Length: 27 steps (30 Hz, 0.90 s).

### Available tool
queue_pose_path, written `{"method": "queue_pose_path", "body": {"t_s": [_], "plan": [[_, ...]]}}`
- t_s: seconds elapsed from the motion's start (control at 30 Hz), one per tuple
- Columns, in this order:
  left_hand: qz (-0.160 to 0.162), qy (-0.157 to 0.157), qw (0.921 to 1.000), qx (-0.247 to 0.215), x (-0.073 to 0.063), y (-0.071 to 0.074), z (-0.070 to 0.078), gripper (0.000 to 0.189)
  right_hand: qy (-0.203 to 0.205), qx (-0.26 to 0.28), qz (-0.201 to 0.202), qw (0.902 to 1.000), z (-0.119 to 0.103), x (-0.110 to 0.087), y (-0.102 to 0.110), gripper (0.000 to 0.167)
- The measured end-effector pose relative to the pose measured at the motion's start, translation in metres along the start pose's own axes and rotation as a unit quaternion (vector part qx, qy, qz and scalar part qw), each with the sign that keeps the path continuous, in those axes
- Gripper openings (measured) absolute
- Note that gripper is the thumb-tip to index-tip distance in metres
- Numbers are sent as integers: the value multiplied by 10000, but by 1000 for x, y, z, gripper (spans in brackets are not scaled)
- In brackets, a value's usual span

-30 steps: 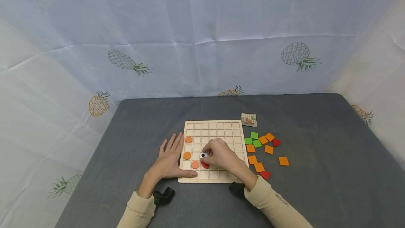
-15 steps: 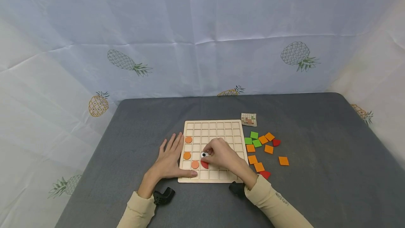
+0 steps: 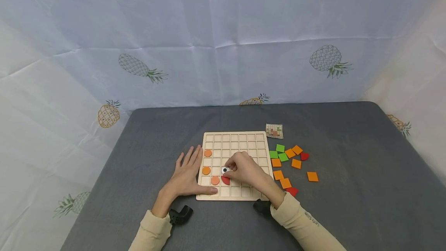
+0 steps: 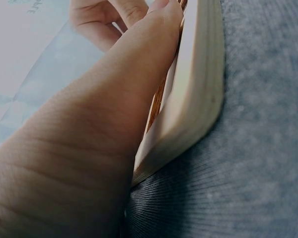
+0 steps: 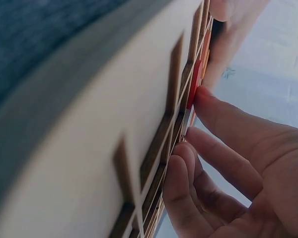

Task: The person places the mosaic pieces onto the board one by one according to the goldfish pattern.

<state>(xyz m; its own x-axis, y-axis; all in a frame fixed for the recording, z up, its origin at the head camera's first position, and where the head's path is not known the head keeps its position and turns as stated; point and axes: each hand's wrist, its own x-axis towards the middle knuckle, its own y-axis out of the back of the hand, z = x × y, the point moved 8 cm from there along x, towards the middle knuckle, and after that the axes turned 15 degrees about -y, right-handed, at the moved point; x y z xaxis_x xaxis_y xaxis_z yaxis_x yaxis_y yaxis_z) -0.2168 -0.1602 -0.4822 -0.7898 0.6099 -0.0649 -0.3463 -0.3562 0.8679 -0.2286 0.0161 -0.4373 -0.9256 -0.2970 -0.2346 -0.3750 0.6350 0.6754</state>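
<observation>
A wooden grid board lies on the grey table. My left hand rests on its left edge, fingers spread, thumb across the near left corner. Between the thumb and index finger of my right hand is a white disc with a black dot, pinched at the board's surface. Just below it sits a red rounded piece, close to the right thumb in the right wrist view. A salmon disc lies left of the red piece. Two orange discs, one lower and one upper, sit in the leftmost column.
Right of the board lie several loose orange squares, green squares, and two red pieces, one far and one near. A small printed pattern card lies by the board's far right corner. A pineapple-print cloth hangs behind.
My right hand has shifted very slightly to the right, with the white disc in its pinch. The left hand and the loose pieces stay in place.
</observation>
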Motion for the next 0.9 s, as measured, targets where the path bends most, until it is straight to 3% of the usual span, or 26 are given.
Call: {"method": "queue_pose_path", "body": {"t_s": [0.23, 0.4, 0.9], "plan": [[17, -13, 10000, -8, 0, 1, 1, 144, 34, 9, -40, 10000, -1, -1, 0, 8], [28, -20, 10000, 12, 0, 1, 1, 145, -90, -66, 106, 9999, 0, -3, 3, 17], [173, -45, 9998, 8, 0, 1, 1, 144, 17, -500, 514, 9974, 11, -26, 33, 20]]}}
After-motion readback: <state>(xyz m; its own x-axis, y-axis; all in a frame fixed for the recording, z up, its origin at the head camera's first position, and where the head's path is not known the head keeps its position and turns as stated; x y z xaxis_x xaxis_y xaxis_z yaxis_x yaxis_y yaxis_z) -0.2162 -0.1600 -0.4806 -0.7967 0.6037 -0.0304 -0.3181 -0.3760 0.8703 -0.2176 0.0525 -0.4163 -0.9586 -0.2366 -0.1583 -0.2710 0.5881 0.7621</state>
